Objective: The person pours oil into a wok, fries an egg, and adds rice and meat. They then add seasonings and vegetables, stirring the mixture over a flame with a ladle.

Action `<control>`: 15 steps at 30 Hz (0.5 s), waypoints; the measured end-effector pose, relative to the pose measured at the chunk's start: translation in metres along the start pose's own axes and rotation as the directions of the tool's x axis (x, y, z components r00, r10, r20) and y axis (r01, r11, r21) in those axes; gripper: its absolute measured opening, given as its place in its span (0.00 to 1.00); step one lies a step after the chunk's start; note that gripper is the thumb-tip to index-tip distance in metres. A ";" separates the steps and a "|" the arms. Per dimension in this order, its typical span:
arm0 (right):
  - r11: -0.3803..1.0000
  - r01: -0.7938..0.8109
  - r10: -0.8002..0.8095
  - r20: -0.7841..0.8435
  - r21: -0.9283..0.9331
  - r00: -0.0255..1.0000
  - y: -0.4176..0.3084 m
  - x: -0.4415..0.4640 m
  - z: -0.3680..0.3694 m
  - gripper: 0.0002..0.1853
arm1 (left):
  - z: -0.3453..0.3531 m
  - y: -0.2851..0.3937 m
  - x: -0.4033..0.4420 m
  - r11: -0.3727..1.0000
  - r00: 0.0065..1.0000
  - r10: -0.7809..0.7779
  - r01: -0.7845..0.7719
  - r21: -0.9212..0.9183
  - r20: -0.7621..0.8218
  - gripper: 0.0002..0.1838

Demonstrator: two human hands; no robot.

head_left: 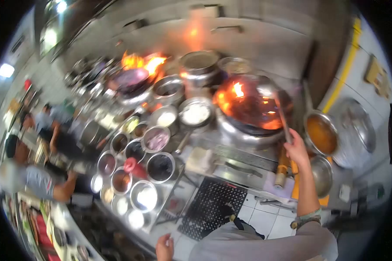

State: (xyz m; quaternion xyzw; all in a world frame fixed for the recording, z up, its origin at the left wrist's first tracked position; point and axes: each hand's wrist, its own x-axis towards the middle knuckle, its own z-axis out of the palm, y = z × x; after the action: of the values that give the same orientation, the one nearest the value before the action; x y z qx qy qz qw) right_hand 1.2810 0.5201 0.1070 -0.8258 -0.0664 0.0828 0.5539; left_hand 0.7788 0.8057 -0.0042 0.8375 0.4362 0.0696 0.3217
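My right hand (pixel 297 148) is closed around the handle of a long-handled ladle (pixel 282 115), stretched out over a large wok (pixel 252 126). The ladle's far end is blurred against the wok. Orange flames (pixel 238 89) glow inside the wok, which sits on a metal burner ring (pixel 248 140). What food it holds, I cannot make out. Low at the bottom edge, my left hand (pixel 164 248) is away from the stove, fingers loosely bent and apart, with nothing visible in it.
Several metal pots of ingredients (pixel 160 167) stand left of the wok. A second wok (pixel 130 80) has tall flames behind it. At right are a pot of orange liquid (pixel 321 132) and a metal bowl (pixel 320 174). A black perforated mat (pixel 212 206) lies below. Other people (pixel 39 180) work at left.
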 end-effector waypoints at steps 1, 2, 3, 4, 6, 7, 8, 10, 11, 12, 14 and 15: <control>0.998 0.015 -0.016 -0.013 -0.056 1.000 0.004 0.005 0.011 0.31 | 0.000 0.000 -0.004 0.998 1.000 0.006 -0.008 0.057 0.023 0.16; 0.999 -0.034 0.034 -0.030 0.011 0.999 0.015 0.014 0.019 0.29 | -0.003 0.009 -0.010 0.998 1.000 0.024 -0.024 0.050 0.010 0.15; 0.948 -0.054 0.018 0.116 0.313 0.993 0.047 0.028 0.014 0.28 | -0.007 0.015 -0.012 0.999 1.000 0.021 -0.020 0.042 -0.023 0.14; 0.894 -0.083 0.022 0.141 0.440 0.990 0.028 0.015 0.022 0.26 | -0.008 0.011 -0.012 0.999 1.000 0.001 -0.001 0.034 -0.017 0.15; 0.742 -0.102 -0.024 0.179 0.663 0.984 0.067 0.024 0.025 0.23 | -0.022 0.010 -0.018 0.988 0.986 -0.156 0.156 -0.003 -0.060 0.15; 0.629 -0.223 -0.062 0.333 0.745 0.941 0.086 0.044 0.025 0.23 | -0.030 0.001 -0.024 0.992 0.983 -0.124 0.123 -0.017 -0.133 0.15; 0.578 -0.211 0.066 0.212 0.789 0.975 0.048 0.025 0.049 0.25 | -0.037 -0.006 -0.031 0.981 0.959 -0.193 0.186 -0.053 -0.208 0.15; 0.482 -0.391 -0.012 0.452 0.784 0.892 -0.007 -0.003 0.079 0.23 | -0.058 -0.031 -0.043 0.964 0.919 -0.265 0.251 -0.086 -0.291 0.14; 0.482 -0.362 -0.067 0.446 0.798 0.893 -0.007 -0.007 0.091 0.21 | -0.068 -0.047 -0.052 0.954 0.882 -0.296 0.290 -0.072 -0.367 0.14; 0.422 -0.421 -0.120 0.510 0.803 0.852 -0.019 -0.014 0.105 0.19 | -0.081 -0.057 -0.056 0.945 0.843 -0.316 0.322 -0.061 -0.436 0.13; 0.374 -0.487 -0.188 0.579 0.789 0.794 -0.020 -0.014 0.129 0.18 | -0.104 -0.085 -0.070 0.908 0.713 -0.411 0.373 -0.190 -0.567 0.11; 0.392 -0.497 -0.329 0.622 0.774 0.710 0.002 0.001 0.138 0.15 | -0.114 -0.106 -0.078 0.893 0.652 -0.440 0.389 -0.225 -0.618 0.11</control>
State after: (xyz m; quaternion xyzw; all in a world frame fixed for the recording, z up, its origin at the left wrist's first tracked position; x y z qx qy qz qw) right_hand 1.2527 0.6441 0.0537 -0.2837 -0.1661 0.4400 0.8357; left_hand 0.6130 0.8436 0.0338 0.6251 0.6970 0.2980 0.1861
